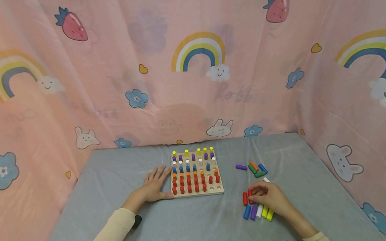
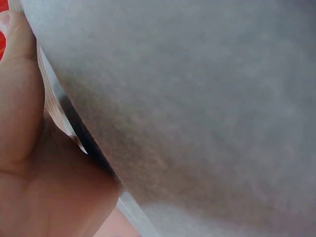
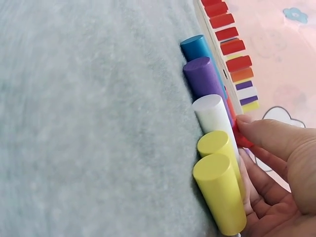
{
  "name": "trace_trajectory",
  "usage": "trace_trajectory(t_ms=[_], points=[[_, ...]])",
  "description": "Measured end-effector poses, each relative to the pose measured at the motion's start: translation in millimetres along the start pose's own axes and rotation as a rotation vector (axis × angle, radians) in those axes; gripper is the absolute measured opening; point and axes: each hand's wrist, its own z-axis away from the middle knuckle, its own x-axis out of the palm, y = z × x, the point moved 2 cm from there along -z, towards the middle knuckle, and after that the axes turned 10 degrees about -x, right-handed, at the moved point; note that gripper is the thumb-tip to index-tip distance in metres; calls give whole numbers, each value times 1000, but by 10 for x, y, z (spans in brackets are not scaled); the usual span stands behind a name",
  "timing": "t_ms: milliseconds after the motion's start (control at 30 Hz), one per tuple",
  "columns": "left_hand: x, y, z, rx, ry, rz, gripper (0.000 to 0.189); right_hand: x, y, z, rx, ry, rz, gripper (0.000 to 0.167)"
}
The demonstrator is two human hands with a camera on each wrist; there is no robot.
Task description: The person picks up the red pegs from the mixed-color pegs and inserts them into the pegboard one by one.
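Observation:
A wooden pegboard (image 1: 218,192) holds rows of yellow, purple, white, blue, orange and red pegs; some holes at the right have no peg. My left hand (image 1: 154,186) lies with spread fingers against the board's left side, thumb at its near corner. In the left wrist view the thumb (image 2: 19,94) touches the wooden edge. To the right of the board, my right hand (image 1: 271,197) pinches a red peg (image 1: 250,197) between thumb and fingers. Beside it lies another red peg (image 1: 245,198). The right wrist view shows the pinched red peg (image 3: 243,139) partly hidden behind other pegs.
Nearer than the right hand lie a blue peg (image 1: 247,212), a purple peg (image 1: 254,212), a white peg (image 1: 259,211) and two yellow pegs (image 1: 265,211). Farther back are a purple peg (image 1: 241,167), an orange peg (image 1: 254,165), green pegs (image 1: 259,174) and a blue peg (image 1: 263,168).

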Motion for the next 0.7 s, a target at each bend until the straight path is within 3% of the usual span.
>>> trace_trajectory(t_ms=[700], points=[[4, -2, -4, -19, -3, -9, 104, 69, -192, -179, -15, -13, 0, 30]])
